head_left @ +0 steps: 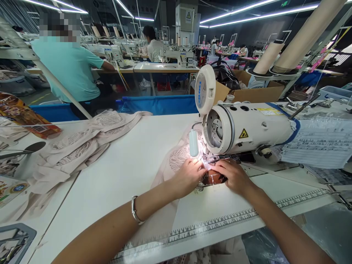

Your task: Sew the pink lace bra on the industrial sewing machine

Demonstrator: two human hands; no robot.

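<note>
Left hand [187, 176], right hand [233, 176] half-curled, touching pale fabric [176, 157], grip unclear

The pale cloth [176, 159] in the middle looks soft and thin, with lacy, bumpy patches. The cloth pile [79, 150] at the left looks soft too, with wrinkles and lacy bits. The sewing machine [255, 123] at the right is hard, smooth and a bit shiny, like painted metal. The white table [123, 157] is smooth with a soft shine. The bracelet [134, 209], low in the middle, is shiny metal. At the right edge hangs wrinkly paper [321, 141]. Behind the machine, the box [255, 92] is dull brown cardboard.
</note>
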